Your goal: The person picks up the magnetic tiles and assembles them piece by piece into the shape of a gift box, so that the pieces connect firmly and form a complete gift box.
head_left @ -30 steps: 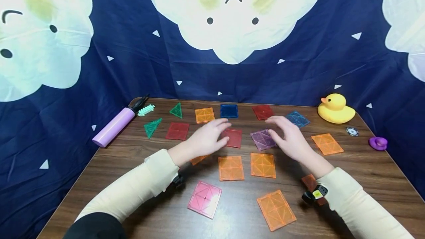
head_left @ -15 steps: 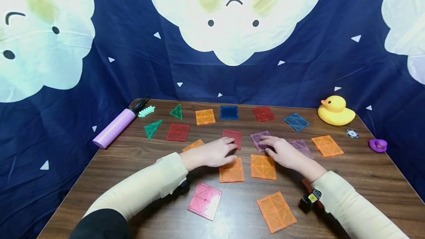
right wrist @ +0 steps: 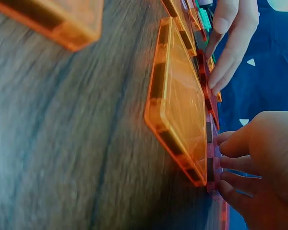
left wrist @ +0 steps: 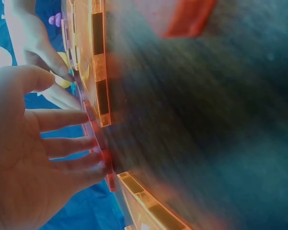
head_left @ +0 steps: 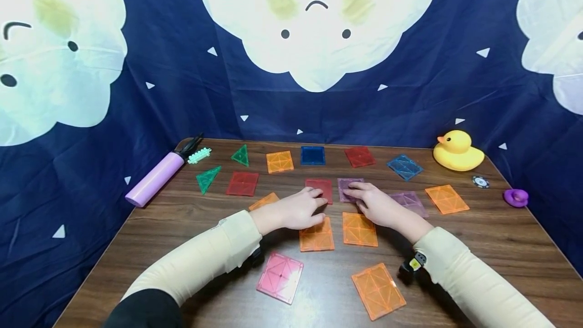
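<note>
Left hand [head_left: 296, 210]: fingers loosely extended, thumb apart, gripping nothing; fingertips touch the red tile, the thumb over an orange tile [head_left: 316, 239].
Right hand [head_left: 380, 206]: fingers relaxed and slightly spread, fingertips touching the purple tile without closing round it.
Red and purple edges: the red tile [head_left: 327, 186] and purple tile [head_left: 344, 184] lie flat side by side near the middle of the table, a narrow strip of wood between them.
Room to move: another orange tile [head_left: 360, 229] sits close in front of the purple one; a second purple tile [head_left: 412, 201] lies just under the right wrist. A pink tile [head_left: 280, 277] is nearer the person.
Table [head_left: 501, 257]: brown wood grain, glare by the pink tile.
Far right: yellow duck [head_left: 457, 151], standing just inside the table's edge.
Backdrop [head_left: 150, 115]: dark blue cloth with pale clouds.
</note>
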Demonstrator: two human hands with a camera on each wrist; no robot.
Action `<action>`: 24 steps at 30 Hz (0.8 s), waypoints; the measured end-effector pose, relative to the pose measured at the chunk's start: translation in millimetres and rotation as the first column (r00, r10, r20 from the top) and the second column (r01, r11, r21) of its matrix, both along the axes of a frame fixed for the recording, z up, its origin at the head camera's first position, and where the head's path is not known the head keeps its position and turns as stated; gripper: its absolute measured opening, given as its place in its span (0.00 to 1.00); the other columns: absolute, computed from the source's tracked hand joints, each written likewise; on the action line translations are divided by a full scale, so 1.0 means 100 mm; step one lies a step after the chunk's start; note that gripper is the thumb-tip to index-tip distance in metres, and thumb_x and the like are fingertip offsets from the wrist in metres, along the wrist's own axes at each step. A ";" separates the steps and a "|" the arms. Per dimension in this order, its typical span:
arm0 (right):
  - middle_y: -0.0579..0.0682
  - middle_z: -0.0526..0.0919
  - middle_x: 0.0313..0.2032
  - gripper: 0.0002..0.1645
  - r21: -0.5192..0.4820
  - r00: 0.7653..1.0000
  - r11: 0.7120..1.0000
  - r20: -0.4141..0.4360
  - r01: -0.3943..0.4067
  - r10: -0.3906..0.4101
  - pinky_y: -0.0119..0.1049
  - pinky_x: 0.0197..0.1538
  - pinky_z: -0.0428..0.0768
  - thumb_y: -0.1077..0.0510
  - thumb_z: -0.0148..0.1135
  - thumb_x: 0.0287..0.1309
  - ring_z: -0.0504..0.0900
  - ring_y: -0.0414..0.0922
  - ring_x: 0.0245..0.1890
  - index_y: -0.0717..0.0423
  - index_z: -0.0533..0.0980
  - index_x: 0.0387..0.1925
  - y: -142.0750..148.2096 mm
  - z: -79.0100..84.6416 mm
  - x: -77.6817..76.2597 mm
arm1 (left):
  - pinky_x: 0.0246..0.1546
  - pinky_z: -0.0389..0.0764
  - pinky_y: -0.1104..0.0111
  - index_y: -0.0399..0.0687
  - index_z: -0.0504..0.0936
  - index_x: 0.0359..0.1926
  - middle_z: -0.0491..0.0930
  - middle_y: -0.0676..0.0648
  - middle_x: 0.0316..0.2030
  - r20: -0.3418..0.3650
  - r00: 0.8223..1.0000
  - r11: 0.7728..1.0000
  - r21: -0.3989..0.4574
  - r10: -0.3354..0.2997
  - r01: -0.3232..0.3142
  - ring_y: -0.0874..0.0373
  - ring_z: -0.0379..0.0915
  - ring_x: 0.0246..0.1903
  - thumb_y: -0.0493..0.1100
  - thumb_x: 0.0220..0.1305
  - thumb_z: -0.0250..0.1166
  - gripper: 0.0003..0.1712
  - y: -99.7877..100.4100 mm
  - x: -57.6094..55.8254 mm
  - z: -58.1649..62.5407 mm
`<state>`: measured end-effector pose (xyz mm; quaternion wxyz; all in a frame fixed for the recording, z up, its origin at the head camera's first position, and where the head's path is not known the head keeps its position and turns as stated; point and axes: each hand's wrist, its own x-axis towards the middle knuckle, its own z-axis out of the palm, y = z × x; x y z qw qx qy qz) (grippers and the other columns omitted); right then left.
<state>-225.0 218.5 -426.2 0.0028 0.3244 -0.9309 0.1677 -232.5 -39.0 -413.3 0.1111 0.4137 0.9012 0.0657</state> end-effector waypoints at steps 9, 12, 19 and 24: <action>0.68 0.75 0.61 0.24 -0.005 0.998 0.999 -0.034 -0.051 0.051 0.60 0.62 0.73 0.72 0.60 0.64 0.73 0.66 0.61 0.68 0.77 0.62 -0.09 0.00 0.02 | 0.74 0.55 0.56 0.39 0.72 0.71 0.63 0.35 0.73 -0.001 1.000 1.000 -0.002 -0.001 0.001 0.40 0.56 0.73 0.52 0.75 0.55 0.31 0.04 0.01 0.01; 0.69 0.74 0.61 0.24 -0.008 0.998 0.998 -0.032 -0.054 0.054 0.60 0.62 0.72 0.72 0.60 0.64 0.73 0.67 0.61 0.68 0.77 0.62 -0.10 0.01 0.02 | 0.74 0.55 0.56 0.38 0.72 0.71 0.63 0.35 0.73 0.001 1.000 1.000 -0.004 -0.001 0.001 0.40 0.56 0.73 0.52 0.75 0.55 0.32 0.04 0.00 0.02; 0.69 0.73 0.63 0.25 0.010 0.999 0.999 -0.006 -0.042 0.042 0.60 0.63 0.71 0.72 0.59 0.65 0.71 0.67 0.62 0.68 0.75 0.64 -0.10 0.03 0.05 | 0.74 0.55 0.56 0.38 0.72 0.71 0.63 0.35 0.73 0.009 1.000 1.000 -0.008 -0.002 0.002 0.39 0.56 0.73 0.53 0.75 0.55 0.32 0.04 0.00 0.03; 0.68 0.73 0.63 0.25 0.011 0.999 0.999 0.003 -0.038 0.037 0.60 0.63 0.72 0.72 0.59 0.66 0.71 0.66 0.63 0.67 0.75 0.64 -0.09 0.02 0.05 | 0.73 0.56 0.56 0.39 0.72 0.70 0.63 0.35 0.73 0.006 1.000 1.000 -0.009 -0.002 0.002 0.39 0.57 0.73 0.53 0.75 0.55 0.32 0.05 0.01 0.04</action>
